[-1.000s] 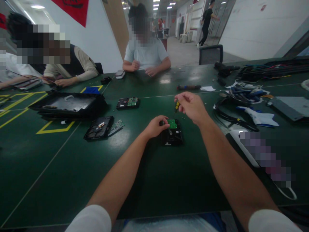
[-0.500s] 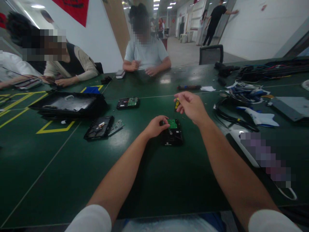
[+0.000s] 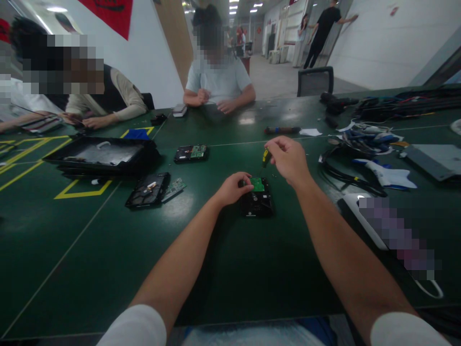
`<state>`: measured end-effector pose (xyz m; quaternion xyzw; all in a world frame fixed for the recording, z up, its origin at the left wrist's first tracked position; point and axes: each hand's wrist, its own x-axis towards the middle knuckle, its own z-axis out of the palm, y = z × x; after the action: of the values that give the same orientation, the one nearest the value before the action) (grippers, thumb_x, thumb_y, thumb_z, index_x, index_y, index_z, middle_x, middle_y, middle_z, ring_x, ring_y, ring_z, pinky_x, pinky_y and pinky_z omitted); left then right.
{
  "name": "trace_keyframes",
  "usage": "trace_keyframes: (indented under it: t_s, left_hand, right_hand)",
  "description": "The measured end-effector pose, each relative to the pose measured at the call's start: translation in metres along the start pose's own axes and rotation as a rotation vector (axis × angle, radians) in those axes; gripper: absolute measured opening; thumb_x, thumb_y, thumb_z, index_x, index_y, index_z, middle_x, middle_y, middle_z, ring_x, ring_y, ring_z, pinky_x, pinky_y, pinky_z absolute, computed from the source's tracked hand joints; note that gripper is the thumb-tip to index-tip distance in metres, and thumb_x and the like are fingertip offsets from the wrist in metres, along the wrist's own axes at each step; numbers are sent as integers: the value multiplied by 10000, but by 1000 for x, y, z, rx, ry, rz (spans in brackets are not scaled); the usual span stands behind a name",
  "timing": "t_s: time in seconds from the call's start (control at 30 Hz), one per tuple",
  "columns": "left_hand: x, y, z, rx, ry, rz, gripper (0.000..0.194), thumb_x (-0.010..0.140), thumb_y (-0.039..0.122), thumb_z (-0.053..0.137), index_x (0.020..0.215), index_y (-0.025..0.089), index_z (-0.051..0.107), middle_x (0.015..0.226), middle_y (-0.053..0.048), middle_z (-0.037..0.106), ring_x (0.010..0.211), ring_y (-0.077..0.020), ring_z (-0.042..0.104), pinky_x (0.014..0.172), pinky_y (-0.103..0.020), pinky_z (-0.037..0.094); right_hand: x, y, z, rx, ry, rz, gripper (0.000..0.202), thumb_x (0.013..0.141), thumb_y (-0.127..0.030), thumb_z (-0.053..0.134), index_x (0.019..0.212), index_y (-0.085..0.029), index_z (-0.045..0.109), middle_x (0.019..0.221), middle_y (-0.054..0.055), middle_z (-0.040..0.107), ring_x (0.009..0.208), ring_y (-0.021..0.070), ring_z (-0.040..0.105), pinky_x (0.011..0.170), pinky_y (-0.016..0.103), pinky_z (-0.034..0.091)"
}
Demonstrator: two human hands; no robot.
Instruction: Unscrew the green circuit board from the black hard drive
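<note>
A black hard drive (image 3: pixel 257 206) with a green circuit board on its upper part lies on the green table in front of me. My left hand (image 3: pixel 235 187) rests on the drive's left side, its fingers bent round that edge. In my right hand (image 3: pixel 288 158), pinched between thumb and fingers, is a yellow and black screwdriver (image 3: pixel 266 156). It points down over the drive's far right corner; its thin tip is too faint to tell whether it touches. Left of my hands lie a second hard drive (image 3: pixel 148 190) and a loose circuit board (image 3: pixel 175 189).
Another hard drive (image 3: pixel 190 153) lies farther back. A black tray (image 3: pixel 104 156) stands at the left. On the right are cables (image 3: pixel 367 139), a white and blue packet (image 3: pixel 391 174), a metal box (image 3: pixel 434 161) and a phone-like device (image 3: pixel 370 226). Co-workers sit across the table.
My right hand has shifted slightly, and more of the screwdriver's handle shows. The left hand and the hard drive have stayed in place.
</note>
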<state>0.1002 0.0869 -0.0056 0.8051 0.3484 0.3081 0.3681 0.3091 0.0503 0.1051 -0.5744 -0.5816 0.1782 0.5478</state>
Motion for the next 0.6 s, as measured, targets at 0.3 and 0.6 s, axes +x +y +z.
trace_keyframes:
  t_s: [0.3,0.6]
  left_hand:
    - [0,-1,0,4,-5,8,101,898,281,750,919,213,678,1321,-94,700,1226,-264,651,1150,-489,441]
    - [0,0,0,9,4,15,99,901,281,749,908,215,676,1311,-94,705,1232,-264,652,1153,-483,444]
  right_hand:
    - [-5,-6,0,-125,70,-60,245,955,-367,589,822,-232,744,705,12,695,640,173,645,642,314,472]
    - [-4,-3,1,-214,80,-174,285,970,-363,558,834,-231,770,814,36,743,763,197,677,735,333,493]
